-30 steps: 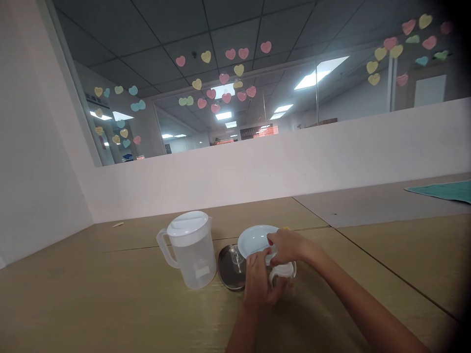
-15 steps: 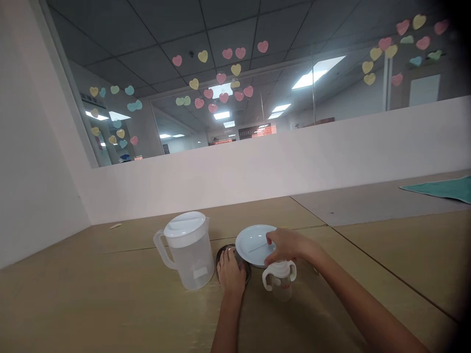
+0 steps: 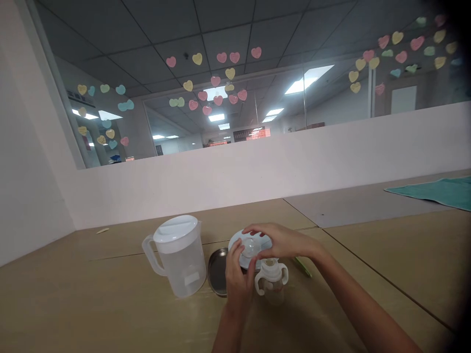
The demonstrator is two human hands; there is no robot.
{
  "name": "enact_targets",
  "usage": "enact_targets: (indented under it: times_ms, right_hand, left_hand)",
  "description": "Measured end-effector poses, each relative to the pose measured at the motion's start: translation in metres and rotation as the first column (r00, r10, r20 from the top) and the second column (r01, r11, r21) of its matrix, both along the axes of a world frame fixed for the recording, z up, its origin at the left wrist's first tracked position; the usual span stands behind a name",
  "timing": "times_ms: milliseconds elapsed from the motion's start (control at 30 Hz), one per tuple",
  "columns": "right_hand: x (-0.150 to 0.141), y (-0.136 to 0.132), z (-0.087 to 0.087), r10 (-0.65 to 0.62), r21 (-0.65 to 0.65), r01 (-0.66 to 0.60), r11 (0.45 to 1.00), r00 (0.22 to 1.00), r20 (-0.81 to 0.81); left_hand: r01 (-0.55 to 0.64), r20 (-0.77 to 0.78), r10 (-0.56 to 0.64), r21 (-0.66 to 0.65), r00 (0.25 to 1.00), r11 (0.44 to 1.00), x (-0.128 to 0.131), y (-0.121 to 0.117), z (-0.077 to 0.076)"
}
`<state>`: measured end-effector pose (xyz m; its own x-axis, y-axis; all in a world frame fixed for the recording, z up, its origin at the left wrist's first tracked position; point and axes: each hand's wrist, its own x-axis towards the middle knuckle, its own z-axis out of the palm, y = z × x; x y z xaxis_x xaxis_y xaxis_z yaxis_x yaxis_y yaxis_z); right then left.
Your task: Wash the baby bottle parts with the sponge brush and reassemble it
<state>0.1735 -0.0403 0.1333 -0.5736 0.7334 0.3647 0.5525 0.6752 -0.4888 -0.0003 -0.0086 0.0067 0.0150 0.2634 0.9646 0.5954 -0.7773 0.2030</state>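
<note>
A clear dome-shaped plastic cap (image 3: 250,248) is up between my hands, in front of a white plate (image 3: 234,243). My left hand (image 3: 238,274) has its fingertips and thumb around the cap's near left side. My right hand (image 3: 279,240) arches over the cap's far right side, fingers curved and apart; whether its thumb touches the cap I cannot make out. Just below my right hand stands a clear baby bottle (image 3: 274,291) with a white collar and two white handles. Left of my left hand lies a shallow dark metal dish (image 3: 217,272).
A translucent pitcher (image 3: 184,267) with a white lid stands at the left. A slim green object (image 3: 303,267) lies right of the bottle. At the far right is a teal cloth (image 3: 437,191). A white wall with a window bounds the table's back.
My left hand has lifted out of the metal dish and moved right, with the clear cap now at its fingers. My right hand has moved left from above the bottle to the cap.
</note>
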Motion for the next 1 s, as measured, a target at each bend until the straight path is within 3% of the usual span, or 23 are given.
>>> enact_targets:
  times_ms: [167,267,367,433,567,767,1000]
  right_hand:
    - [-0.003,-0.010,0.007,0.114,0.001,-0.115,0.993,0.993,0.031]
    - [-0.002,-0.012,0.008,0.078,0.018,-0.079,0.997,0.996,0.036]
    - [0.002,-0.015,0.010,-0.004,0.039,0.003,0.999,1.000,0.007]
    - [0.005,-0.017,0.011,-0.051,0.032,0.051,0.998,0.999,0.009]
    - [0.010,-0.012,0.010,-0.038,-0.044,0.046,0.998,0.988,0.152]
    - [0.008,0.004,-0.003,-0.071,-0.156,0.120,0.981,0.955,0.287]
    - [0.002,0.009,-0.009,-0.081,-0.165,0.145,0.976,0.936,0.343]
  left_hand:
    - [0.153,0.130,-0.152,0.004,0.980,0.988,0.014,-0.006,-0.005]
    - [0.260,0.215,-0.239,-0.074,0.947,0.963,0.015,-0.008,-0.006]
    - [0.312,0.206,-0.266,-0.239,0.942,0.919,0.014,-0.011,-0.007]
    - [0.263,0.090,-0.247,-0.351,0.965,0.899,0.013,-0.012,-0.008]
    - [0.108,-0.154,-0.194,-0.442,0.969,0.890,0.016,-0.014,-0.013]
    - [0.028,-0.224,-0.136,-0.426,0.965,0.904,0.017,-0.012,-0.015]
    - [0.039,-0.261,-0.149,-0.384,0.954,0.923,0.017,-0.011,-0.016]
